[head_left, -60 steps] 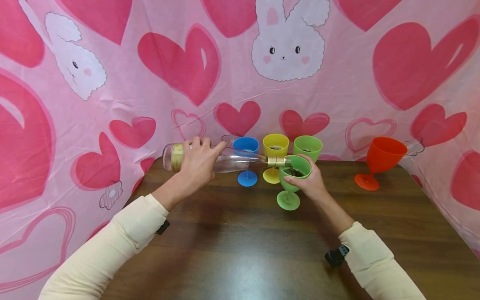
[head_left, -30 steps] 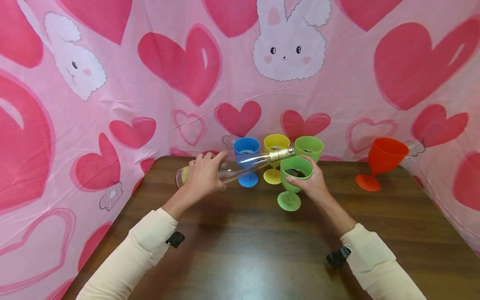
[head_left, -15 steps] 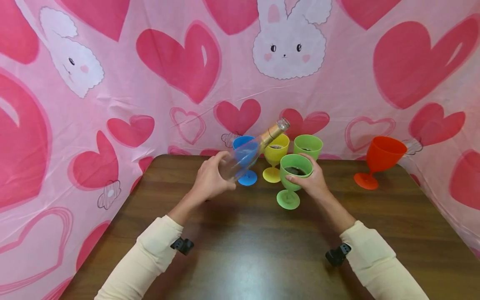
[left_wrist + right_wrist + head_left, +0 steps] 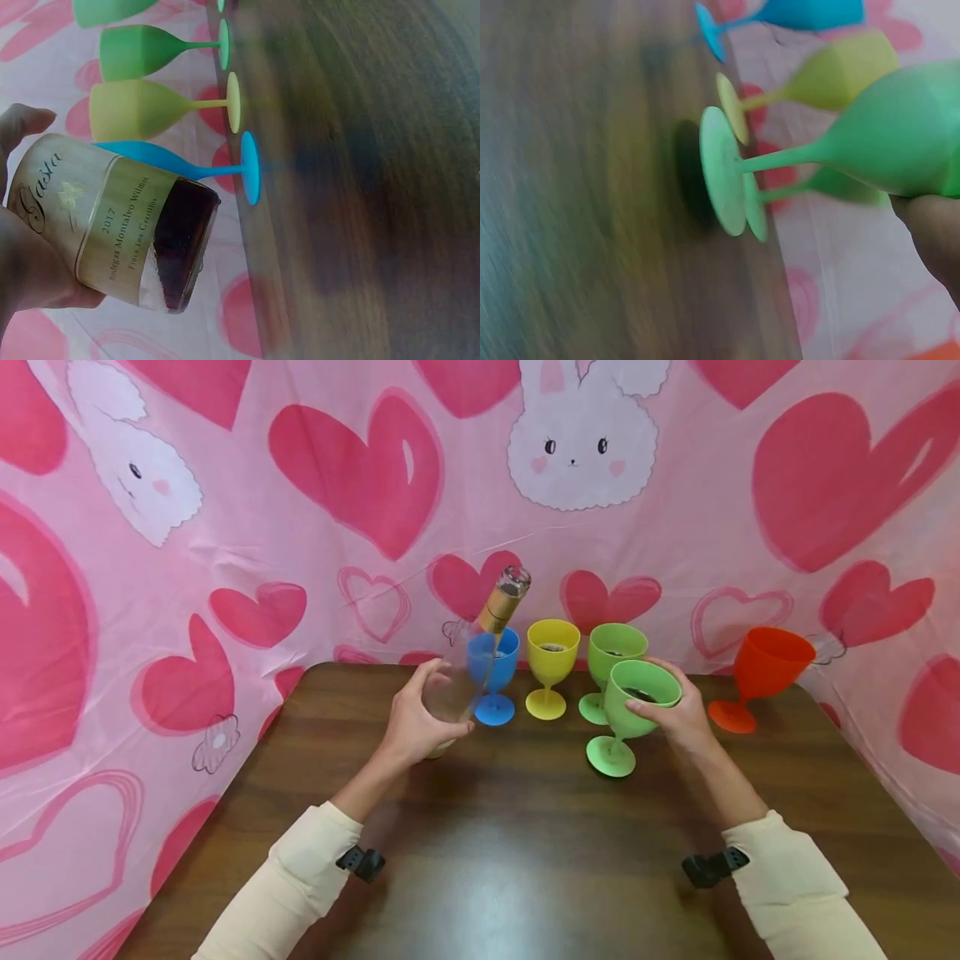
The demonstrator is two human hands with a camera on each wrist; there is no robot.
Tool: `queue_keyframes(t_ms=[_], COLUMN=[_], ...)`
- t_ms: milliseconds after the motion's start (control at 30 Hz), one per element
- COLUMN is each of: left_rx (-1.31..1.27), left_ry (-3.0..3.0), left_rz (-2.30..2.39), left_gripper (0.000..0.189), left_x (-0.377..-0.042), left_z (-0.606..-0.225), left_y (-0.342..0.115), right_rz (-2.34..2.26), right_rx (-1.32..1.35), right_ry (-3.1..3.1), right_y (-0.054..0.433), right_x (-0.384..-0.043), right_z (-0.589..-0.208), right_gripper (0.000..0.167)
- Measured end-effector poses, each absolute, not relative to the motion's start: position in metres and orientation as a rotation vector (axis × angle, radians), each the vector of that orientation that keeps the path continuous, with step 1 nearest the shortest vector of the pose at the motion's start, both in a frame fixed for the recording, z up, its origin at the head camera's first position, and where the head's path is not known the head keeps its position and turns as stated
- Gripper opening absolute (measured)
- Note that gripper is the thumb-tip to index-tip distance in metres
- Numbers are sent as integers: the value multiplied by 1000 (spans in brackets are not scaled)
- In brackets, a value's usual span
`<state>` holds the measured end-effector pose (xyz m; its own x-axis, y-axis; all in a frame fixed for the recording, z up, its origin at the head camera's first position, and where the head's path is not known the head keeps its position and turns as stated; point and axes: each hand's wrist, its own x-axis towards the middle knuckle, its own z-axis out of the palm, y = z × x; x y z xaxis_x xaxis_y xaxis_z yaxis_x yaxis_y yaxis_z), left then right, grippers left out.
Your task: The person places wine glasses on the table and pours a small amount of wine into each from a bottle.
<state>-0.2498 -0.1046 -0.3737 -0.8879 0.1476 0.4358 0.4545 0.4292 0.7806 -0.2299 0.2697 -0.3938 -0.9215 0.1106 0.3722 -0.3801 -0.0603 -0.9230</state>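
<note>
My left hand (image 4: 420, 714) grips a clear wine bottle (image 4: 457, 677) with a gold neck, tilted with its mouth up and to the right. In the left wrist view the bottle's label (image 4: 112, 217) faces the camera, and dark liquid (image 4: 184, 232) lies at its bottom. My right hand (image 4: 686, 714) holds a light green goblet (image 4: 626, 714) by its bowl. Dark liquid shows inside that goblet, and in the right wrist view its foot (image 4: 721, 172) hangs over the table with a shadow beside it.
A blue goblet (image 4: 495, 672), a yellow goblet (image 4: 551, 664) and a second green goblet (image 4: 600, 668) stand in a row at the table's back. An orange-red goblet (image 4: 765, 668) stands farther right. Behind the wooden table (image 4: 480, 852) hangs a pink heart-print cloth (image 4: 420, 518).
The bottle has swung from lying level over the held goblet to mouth up, away to the left. My right hand has moved right with the green goblet, which is now tilted a little.
</note>
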Motion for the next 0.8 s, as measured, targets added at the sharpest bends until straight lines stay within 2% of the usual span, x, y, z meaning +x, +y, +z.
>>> queue_keyframes(t_ms=[133,267,500,800], left_rx=[-517,-485,-457,-431], left_ry=[-2346,-2343,-2368,-2380], left_rz=[-1502,-1530,-1545,-1535], left_gripper=[81,81,83,84], left_x=[-247,-245,-240,-237], left_z=[-373,-374,-375,-377], left_y=[-108,-112,-118,-125], right_rz=[2073,1986,1785,1647], right_rx=[255,88,-297,-432], right_ry=[-1849,-1824,-1792,-1904], right_y=[298,316,324,328], right_x=[-230,-241,-272,-297], right_z=[-390,-388,-388,-389], right_gripper=[58,56,66,79])
